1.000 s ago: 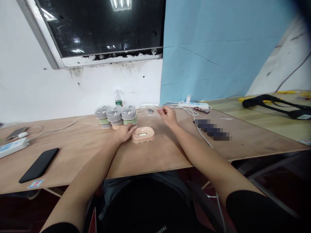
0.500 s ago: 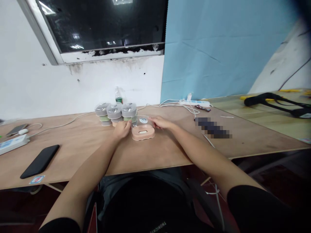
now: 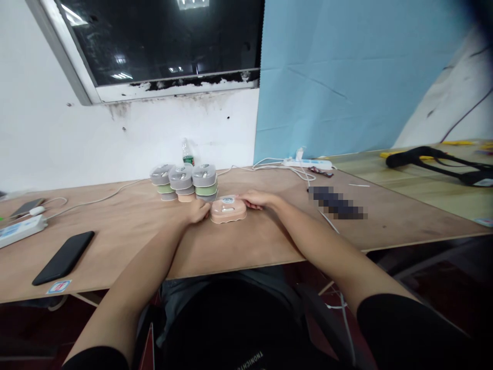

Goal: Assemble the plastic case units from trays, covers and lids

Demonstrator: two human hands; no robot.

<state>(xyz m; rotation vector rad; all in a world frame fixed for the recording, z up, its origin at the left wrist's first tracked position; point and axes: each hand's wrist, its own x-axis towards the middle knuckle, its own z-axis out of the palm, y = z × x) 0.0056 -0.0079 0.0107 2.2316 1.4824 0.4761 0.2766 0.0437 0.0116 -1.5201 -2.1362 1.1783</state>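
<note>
A peach plastic box (image 3: 228,218) with a clear lid (image 3: 228,201) stands on the table in front of me. The lid lies down over it and carries a round sticker. At its left end my left hand (image 3: 199,210) is closed, fingertips against the lid's edge. My right hand (image 3: 257,198) has its fingers closed at the far right edge of the lid. Just behind my left hand, several similar lidded boxes (image 3: 181,177) are stacked in grey, green and peach.
A black phone (image 3: 63,257) lies at the left, near a white power strip (image 3: 22,229). Behind the stacks stands a plastic bottle (image 3: 187,153). Another power strip (image 3: 308,164) with cables lies at the back right. A pixelated dark item (image 3: 337,203) is to the right.
The clear lid, raised behind the peach box before, has come down over it. Both hands have lowered with it and stay at its two ends.
</note>
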